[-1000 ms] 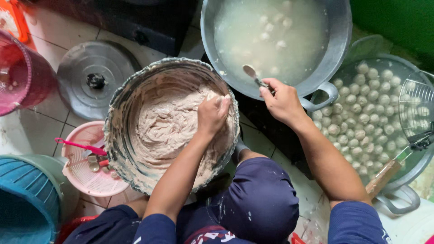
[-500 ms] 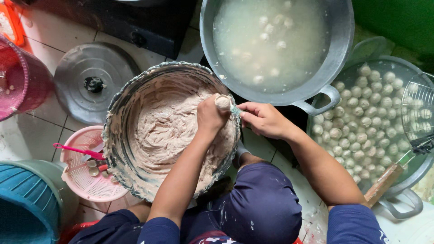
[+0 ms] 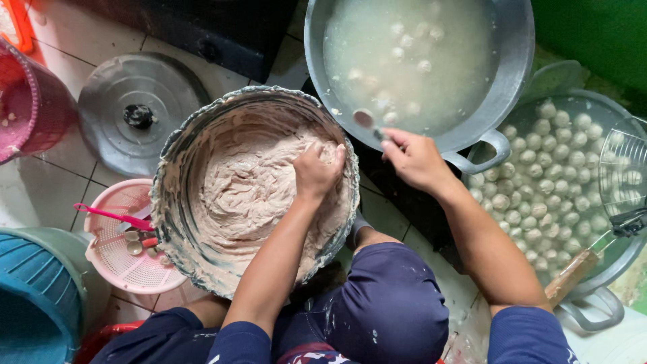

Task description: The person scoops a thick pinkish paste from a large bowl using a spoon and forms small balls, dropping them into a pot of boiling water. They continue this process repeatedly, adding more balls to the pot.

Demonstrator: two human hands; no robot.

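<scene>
My left hand is closed in the pale meat paste that fills a large metal bowl between my knees. My right hand holds a small spoon whose head hangs over the near rim of a big metal pot of cloudy water with several pale balls floating in it. At the right, a metal basin holds many finished balls in water.
A round metal lid lies on the tiled floor at upper left. A pink strainer with utensils sits beside the bowl, a teal bucket lower left, a pink bucket far left. A wire skimmer rests on the basin.
My right hand met my left hand at the bowl, then carried the spoon back up to the pot's rim. My left hand stayed in the paste.
</scene>
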